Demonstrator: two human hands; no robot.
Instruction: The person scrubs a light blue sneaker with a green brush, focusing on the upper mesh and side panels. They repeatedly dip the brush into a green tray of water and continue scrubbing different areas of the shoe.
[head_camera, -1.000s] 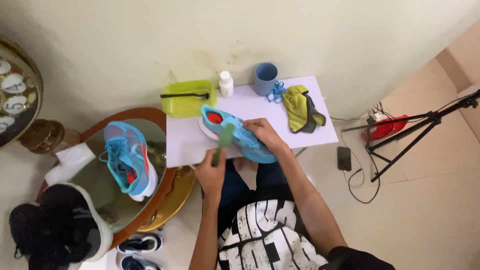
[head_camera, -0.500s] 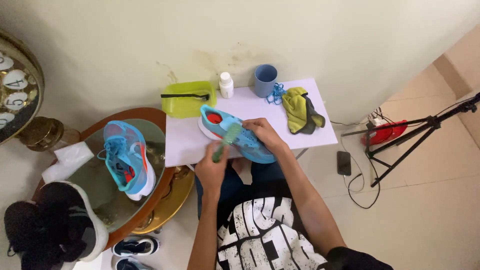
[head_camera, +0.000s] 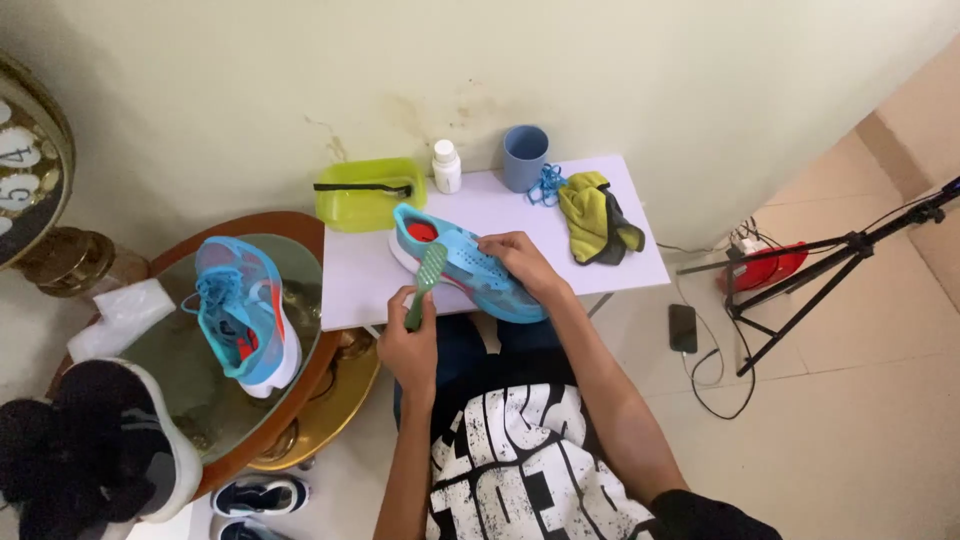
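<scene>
A light blue sneaker (head_camera: 470, 272) with an orange inside lies on its side on the small white table (head_camera: 620, 270). My right hand (head_camera: 520, 262) rests on the shoe's upper and holds it down. My left hand (head_camera: 408, 340) grips the handle of a green brush (head_camera: 426, 282), whose head lies against the shoe near its opening. The matching blue sneaker (head_camera: 240, 312) sits on the round glass-topped side table (head_camera: 300, 250) to the left.
A lime green tray (head_camera: 368, 194) with a dark brush, a small white bottle (head_camera: 446, 166), a blue mug (head_camera: 525, 156), blue laces (head_camera: 547, 184) and a yellow-green cloth (head_camera: 592, 216) line the table's back. A black tripod (head_camera: 830, 270), phone (head_camera: 683, 327) and cables stand right. Other shoes (head_camera: 95, 460) lie lower left.
The brush head has shifted slightly along the shoe near its opening. My right hand has stayed on the sneaker.
</scene>
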